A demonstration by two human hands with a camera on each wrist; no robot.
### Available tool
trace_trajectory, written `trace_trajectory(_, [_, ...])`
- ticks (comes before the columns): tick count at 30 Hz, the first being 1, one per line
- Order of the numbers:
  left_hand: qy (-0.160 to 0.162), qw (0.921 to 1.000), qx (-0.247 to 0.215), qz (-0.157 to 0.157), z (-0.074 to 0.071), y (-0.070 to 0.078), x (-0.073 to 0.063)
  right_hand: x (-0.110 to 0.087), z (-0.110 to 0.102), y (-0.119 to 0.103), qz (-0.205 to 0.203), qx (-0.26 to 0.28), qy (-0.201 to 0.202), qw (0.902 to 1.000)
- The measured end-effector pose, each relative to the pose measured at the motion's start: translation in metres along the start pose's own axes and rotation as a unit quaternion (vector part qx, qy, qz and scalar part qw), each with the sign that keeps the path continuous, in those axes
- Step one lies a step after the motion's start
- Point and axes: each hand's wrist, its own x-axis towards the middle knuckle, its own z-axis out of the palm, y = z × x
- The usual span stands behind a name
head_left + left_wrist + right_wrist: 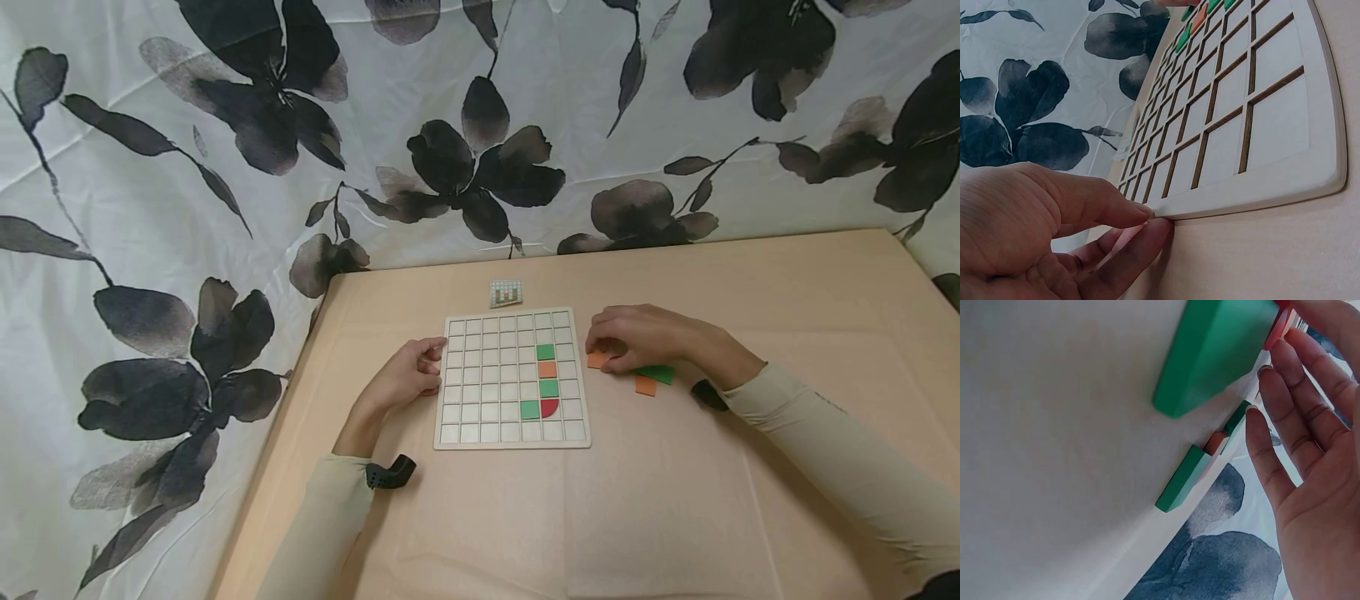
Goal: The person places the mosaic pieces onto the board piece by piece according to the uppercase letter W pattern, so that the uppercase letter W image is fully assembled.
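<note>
A pale board with a grid of square cells (480,444) lies flat on the table. Several small tiles sit in its right-hand columns: green tiles (545,352), an orange square tile (547,369) and a red tile with a rounded corner (549,407). My left hand (401,375) holds the board's left edge, thumb and fingertip meeting at the rim in the left wrist view. To the right of the board, my right hand (645,333) pinches at an orange tile (596,359), partly hidden by the fingers. Beneath that hand lie a green piece (657,373) and another orange tile (645,385).
Just behind the board lies a small card with a grid picture (506,292). The light wooden table (487,525) ends at the back against a white curtain with dark flowers (480,175). Dark wrist devices (391,472) are worn at both sleeves.
</note>
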Motion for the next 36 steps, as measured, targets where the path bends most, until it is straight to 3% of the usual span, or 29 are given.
trace_trajectory(11, [-0.004,1.0,0.004,-0.001,0.0,0.001,-0.003,0.002,0.0,-0.004,0.026,-0.017,0.005,0.9995])
trace_trajectory(26, [-0.004,1.0,-0.001,-0.001,-0.002,0.0,0.0,0.002,-0.006,-0.006,-0.02,-0.077,0.02,0.9966])
trace_trajectory(36, [-0.003,1.0,0.005,0.0,-0.001,0.0,-0.002,0.002,-0.009,-0.006,-0.023,-0.063,0.018,0.9976])
